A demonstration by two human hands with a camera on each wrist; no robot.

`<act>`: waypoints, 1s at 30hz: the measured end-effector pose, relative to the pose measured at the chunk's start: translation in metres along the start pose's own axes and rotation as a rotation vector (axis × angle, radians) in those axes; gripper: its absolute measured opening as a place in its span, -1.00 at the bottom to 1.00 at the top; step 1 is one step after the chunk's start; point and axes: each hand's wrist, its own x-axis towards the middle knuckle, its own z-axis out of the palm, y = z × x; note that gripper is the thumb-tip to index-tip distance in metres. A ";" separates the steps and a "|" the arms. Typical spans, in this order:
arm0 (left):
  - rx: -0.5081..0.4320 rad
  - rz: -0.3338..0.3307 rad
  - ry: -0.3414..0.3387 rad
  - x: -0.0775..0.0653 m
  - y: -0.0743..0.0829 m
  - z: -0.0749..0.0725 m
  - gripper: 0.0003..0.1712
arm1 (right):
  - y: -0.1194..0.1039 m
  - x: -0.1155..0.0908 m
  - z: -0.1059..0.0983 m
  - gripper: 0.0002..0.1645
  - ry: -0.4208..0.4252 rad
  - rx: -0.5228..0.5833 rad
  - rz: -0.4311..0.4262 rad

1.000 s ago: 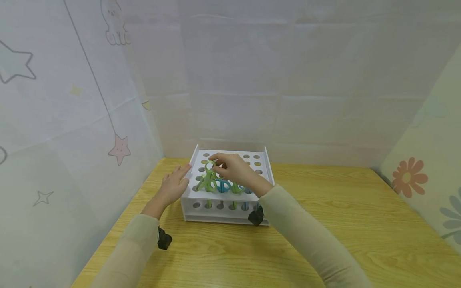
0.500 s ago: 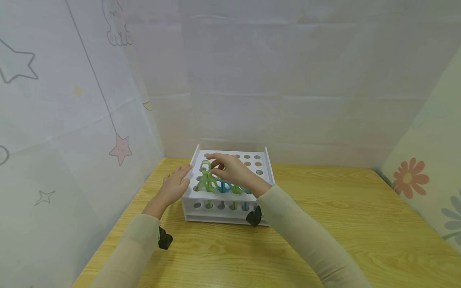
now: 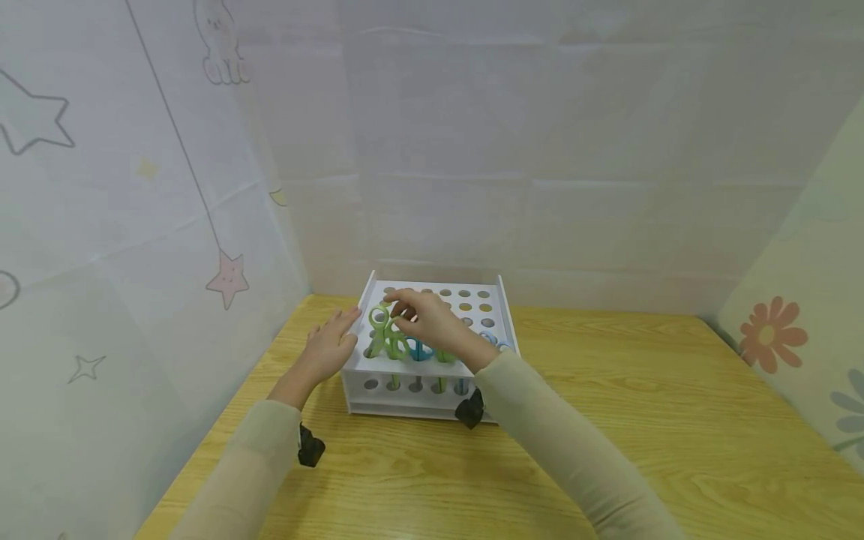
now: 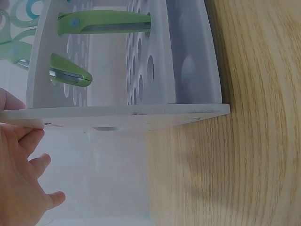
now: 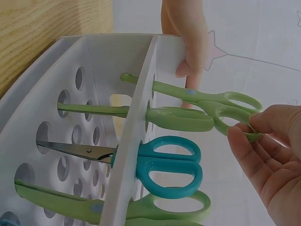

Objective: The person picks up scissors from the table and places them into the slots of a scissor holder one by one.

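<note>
My right hand (image 3: 432, 319) pinches the upper loop of a pair of green scissors (image 5: 218, 98) between thumb and finger. Their tip passes through the front-left hole of the white rack (image 3: 359, 366) and ends just below the top panel, as the left wrist view shows. My left hand (image 3: 327, 349) pinches the rack's left side wall, thumb inside, other fingers spread outside. Beside the held scissors, a second green pair (image 5: 183, 120) stands in its hole. Then come teal scissors (image 5: 162, 165) and another green pair (image 5: 146, 207). Light blue handles (image 3: 505, 346) show partly behind my right wrist.
The rack has two perforated levels, with rows of holes behind the scissors. It stands on a wood-grain table (image 3: 641, 405). A pale cloth wall (image 3: 540, 150) rises close behind, and a patterned one (image 3: 162, 300) stands at the left.
My right hand has shifted slightly left and down with the green scissors, and their tip now sits in the front-left hole. My left hand stays on the rack's side wall.
</note>
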 end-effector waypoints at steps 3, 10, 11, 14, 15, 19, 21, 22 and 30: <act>-0.002 0.000 -0.001 0.000 0.000 0.000 -0.41 | 0.000 0.001 0.002 -0.58 0.004 0.010 0.010; 0.003 0.004 0.002 0.000 0.000 -0.001 -0.40 | 0.000 0.003 0.009 -0.57 0.020 0.024 0.047; 0.003 0.005 0.002 0.000 0.000 -0.001 -0.40 | 0.000 0.003 0.010 -0.56 0.020 0.022 0.055; -0.004 0.005 0.003 0.000 0.000 -0.001 -0.40 | -0.001 0.005 0.013 -0.55 0.016 0.021 0.075; -0.006 0.005 0.002 -0.001 0.000 -0.001 -0.40 | -0.001 0.005 0.014 -0.55 0.016 0.020 0.078; -0.002 0.008 0.006 -0.001 -0.001 -0.001 -0.40 | -0.001 0.006 0.018 -0.56 0.019 0.004 0.077; 0.000 0.011 0.007 -0.001 -0.001 -0.001 -0.40 | -0.001 0.007 0.020 -0.57 0.018 -0.005 0.077; 0.002 0.013 0.009 -0.001 -0.001 -0.001 -0.40 | -0.001 0.007 0.021 -0.57 0.016 -0.009 0.076; 0.006 0.024 0.006 -0.002 -0.001 -0.001 -0.40 | -0.002 0.008 0.027 -0.57 -0.012 -0.034 0.116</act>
